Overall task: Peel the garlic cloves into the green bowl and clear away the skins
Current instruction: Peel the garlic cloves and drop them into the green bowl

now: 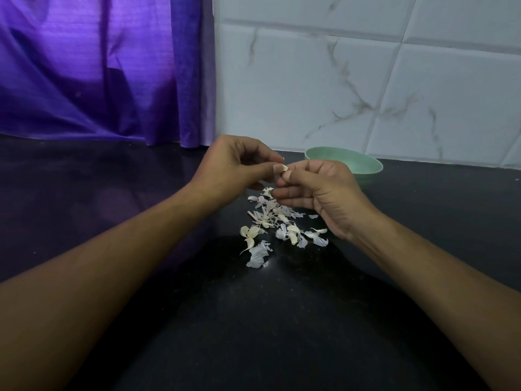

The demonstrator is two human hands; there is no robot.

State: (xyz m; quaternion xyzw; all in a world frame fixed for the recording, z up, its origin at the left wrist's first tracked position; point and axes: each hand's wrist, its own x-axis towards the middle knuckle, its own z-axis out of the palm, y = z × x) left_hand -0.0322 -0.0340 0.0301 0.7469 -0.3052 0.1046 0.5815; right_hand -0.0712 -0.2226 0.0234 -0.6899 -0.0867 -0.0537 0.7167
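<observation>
Now garlic clove [282, 168] pinched between left hand [229, 162], right hand [321, 190].

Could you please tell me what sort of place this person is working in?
Probably a home kitchen: a dark countertop backed by a marble-look tiled wall, with a green bowl and scattered garlic skins on it.

We see a dark, glossy counter [253, 320] flecked with pale specks. Behind it, to our left, hangs a purple curtain [98, 69], its hem reaching the counter's far edge; to our right stands a wall of white, grey-veined tiles [366, 80].
</observation>
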